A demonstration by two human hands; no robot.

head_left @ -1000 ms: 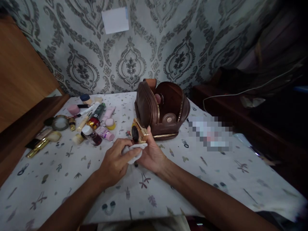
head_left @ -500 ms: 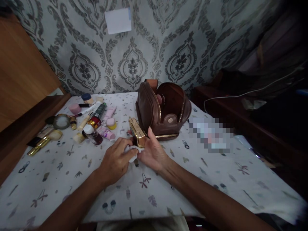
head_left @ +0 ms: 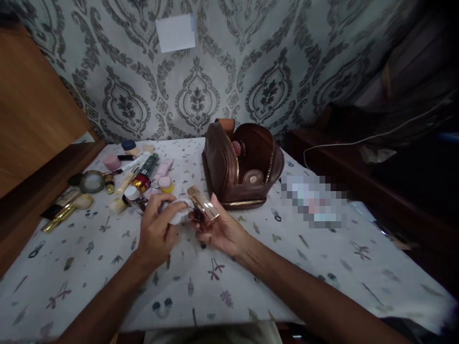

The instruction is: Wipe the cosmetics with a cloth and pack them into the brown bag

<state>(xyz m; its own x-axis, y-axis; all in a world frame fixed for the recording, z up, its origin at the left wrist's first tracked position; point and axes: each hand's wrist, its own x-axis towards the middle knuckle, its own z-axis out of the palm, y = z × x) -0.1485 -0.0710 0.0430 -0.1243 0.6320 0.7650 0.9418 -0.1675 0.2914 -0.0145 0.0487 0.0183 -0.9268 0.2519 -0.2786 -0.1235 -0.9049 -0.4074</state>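
Above printed cloth, left fingers pinch a white wipe, right fingers grip a gold case; labels illegible.

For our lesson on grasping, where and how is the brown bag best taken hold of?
Probably by the tan strap, from above: it rises over the top of the brown bag, clear of its opening. Keep the bag level, as a pink item shows inside.

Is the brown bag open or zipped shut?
Open: the brown bag's gold zipper edges stand apart, exposing the dark interior and a pink item inside.
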